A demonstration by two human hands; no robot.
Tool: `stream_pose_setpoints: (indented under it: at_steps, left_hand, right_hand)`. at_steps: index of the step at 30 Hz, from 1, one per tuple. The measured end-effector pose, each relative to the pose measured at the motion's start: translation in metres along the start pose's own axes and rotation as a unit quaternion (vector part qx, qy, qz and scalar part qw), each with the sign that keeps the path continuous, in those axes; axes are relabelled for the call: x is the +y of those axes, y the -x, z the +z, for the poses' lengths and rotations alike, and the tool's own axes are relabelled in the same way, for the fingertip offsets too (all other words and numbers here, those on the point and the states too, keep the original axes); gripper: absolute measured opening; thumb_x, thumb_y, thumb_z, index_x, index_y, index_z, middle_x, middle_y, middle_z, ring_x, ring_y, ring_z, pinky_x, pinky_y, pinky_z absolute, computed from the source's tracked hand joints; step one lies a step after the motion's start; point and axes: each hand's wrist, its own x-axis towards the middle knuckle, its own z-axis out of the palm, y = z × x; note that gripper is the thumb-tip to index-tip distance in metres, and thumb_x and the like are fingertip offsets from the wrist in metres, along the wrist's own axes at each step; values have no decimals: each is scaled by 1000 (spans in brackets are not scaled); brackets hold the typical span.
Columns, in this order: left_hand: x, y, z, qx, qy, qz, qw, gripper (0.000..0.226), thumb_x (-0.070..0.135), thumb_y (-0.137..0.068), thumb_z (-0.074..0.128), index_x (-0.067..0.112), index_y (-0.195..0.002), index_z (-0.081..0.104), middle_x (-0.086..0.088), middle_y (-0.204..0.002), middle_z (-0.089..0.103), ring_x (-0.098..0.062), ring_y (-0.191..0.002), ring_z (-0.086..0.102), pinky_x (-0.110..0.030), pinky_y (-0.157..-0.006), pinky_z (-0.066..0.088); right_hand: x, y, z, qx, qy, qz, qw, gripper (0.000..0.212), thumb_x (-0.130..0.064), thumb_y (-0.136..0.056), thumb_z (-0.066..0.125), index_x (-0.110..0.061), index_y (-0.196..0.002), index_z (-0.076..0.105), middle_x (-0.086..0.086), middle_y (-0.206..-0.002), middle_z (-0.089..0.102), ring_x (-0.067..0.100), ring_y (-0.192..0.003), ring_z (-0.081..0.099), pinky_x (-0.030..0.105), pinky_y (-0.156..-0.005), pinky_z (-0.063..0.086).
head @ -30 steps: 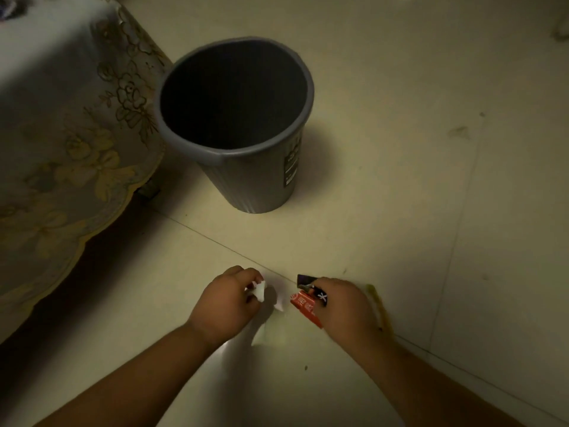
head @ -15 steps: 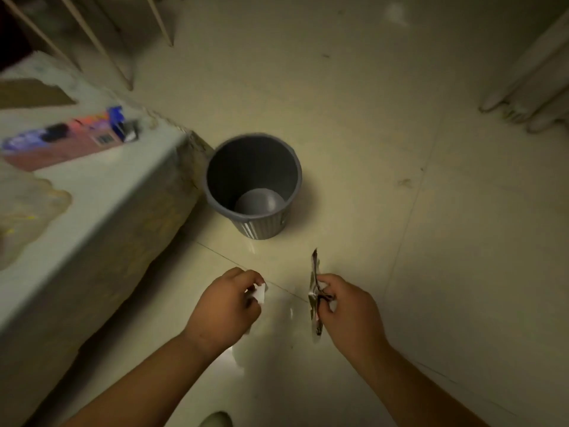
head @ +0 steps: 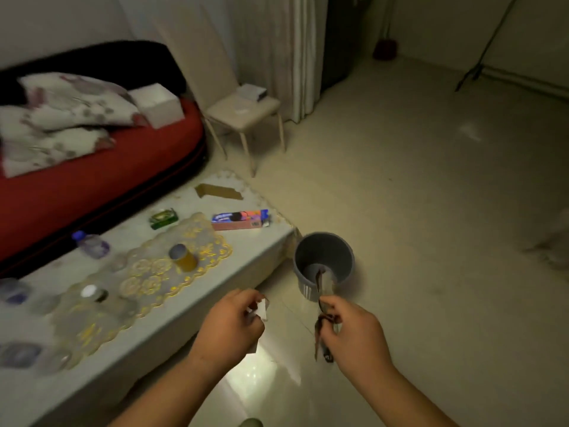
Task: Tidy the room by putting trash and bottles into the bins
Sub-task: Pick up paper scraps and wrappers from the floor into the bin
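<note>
A grey plastic bin [head: 324,251] stands on the tiled floor at the corner of a low table [head: 184,306]. My left hand [head: 229,326] is closed on small white paper scraps [head: 261,309], held near the bin on its left. My right hand [head: 354,337] grips a thin dark snack wrapper [head: 320,288] edge-on, its top end overlapping the bin's near rim in the view. Several plastic bottles lie on the table, among them a clear one with a blue cap [head: 91,244] and a yellow one [head: 183,257].
The table also carries a lace cloth [head: 160,272], a blue-pink biscuit box [head: 240,219], a green packet [head: 163,217] and a cardboard piece [head: 219,191]. A red sofa [head: 92,177] with cushions stands behind it, and a small stool [head: 246,115] by the curtain.
The view has risen and pulled back from the floor, so the bin looks smaller and the table top and sofa appear. Both hands lifted with their trash; the wrapper now hangs edge-on.
</note>
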Motion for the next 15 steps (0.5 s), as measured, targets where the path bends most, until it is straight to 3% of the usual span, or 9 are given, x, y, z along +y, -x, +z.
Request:
stream_pose_setpoints:
  at_steps: [3,7,11,15]
  left_hand:
    - [-2,60,-47,61,6,-45,997,22,14,-79,62,31,-92,63,12,-88,58,-7,-83,56,-29,-73,48]
    - [-28,149,-100,128,26,-114,985,19,19,-79,65,35,-90,62,15,-89,59,-4,-83,56,-23,-68,46]
    - [-69,236,-152,200,59,-183,961,23,19,-75,63,38,-88,64,18,-87,62,-2,-81,59,-25,-70,49]
    - [-123,318,-193,270,110,-245,925,25,12,-73,62,36,-80,63,19,-81,66,0,-72,63,-16,-64,45]
  right_hand:
    - [-56,22,-8,-24,-15,-62,998,39,-20,-81,73,-40,-113,66,-27,-91,60,-2,-86,61,11,-75,48]
    - [-130,61,10,-102,-16,-128,986,35,-21,-84,70,-38,-115,67,-23,-99,65,0,-94,61,19,-85,53]
    - [-209,104,55,-145,-7,-201,969,32,-19,-82,70,-36,-109,71,-27,-90,59,-4,-87,56,2,-74,39]
    - [-287,151,118,-192,-6,-259,947,30,-18,-82,73,-32,-109,73,-27,-87,55,-4,-84,54,1,-72,38]
